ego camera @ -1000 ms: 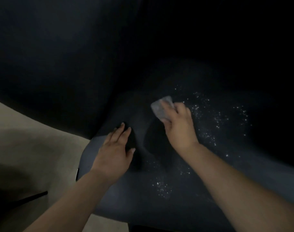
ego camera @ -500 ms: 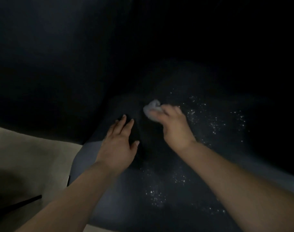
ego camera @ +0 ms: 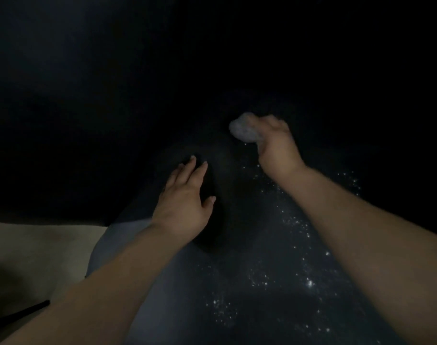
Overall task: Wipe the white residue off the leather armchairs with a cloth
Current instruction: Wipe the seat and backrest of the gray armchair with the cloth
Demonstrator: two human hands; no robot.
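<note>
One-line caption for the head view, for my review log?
Right hand holds a bunched cloth against the dark leather armchair while the left hand rests flat on it; white residue is scattered nearer the camera.

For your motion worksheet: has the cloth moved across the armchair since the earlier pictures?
Yes. The cloth, in the right hand, has moved farther from the flat left hand resting on the armchair, up toward the backrest.

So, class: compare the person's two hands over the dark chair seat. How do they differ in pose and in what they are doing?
The left hand lies flat and open on the armchair seat, fingers spread; the right hand is curled in a grip on a crumpled cloth. The left hand holds nothing; the right hand carries the cloth. The left hand sits nearer the camera; the right hand reaches farther in. Both are bare, over the same speckled seat.
</note>
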